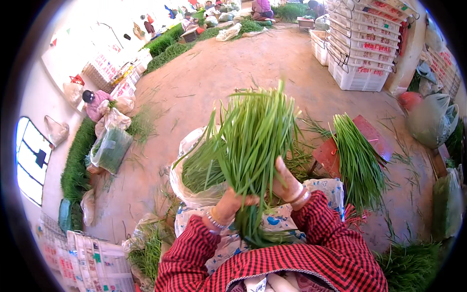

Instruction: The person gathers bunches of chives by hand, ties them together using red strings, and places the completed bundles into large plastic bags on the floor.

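Note:
A thick bunch of green chives (258, 138) stands upright before me, leaf ends up, its lower part hanging over my lap. My left hand (231, 205) is wrapped round the lower part of the bunch. On its right side my right hand (289, 184) presses against the stalks with the thumb raised; its other fingers are mostly hidden. Beyond my left hand, a white plastic bag (177, 179) holds more loose chives. To the right, a gathered bundle of chives (357, 163) lies across a low red stool (325, 158). A patterned white cloth (331, 190) covers my lap.
Stacked white plastic crates (360, 68) stand at the far right. Filled plastic bags (433, 119) line the right side. Another person (98, 103) sits at the left beside a bag of greens (113, 146). White crates (97, 263) are near at lower left. Cut leaves litter the floor.

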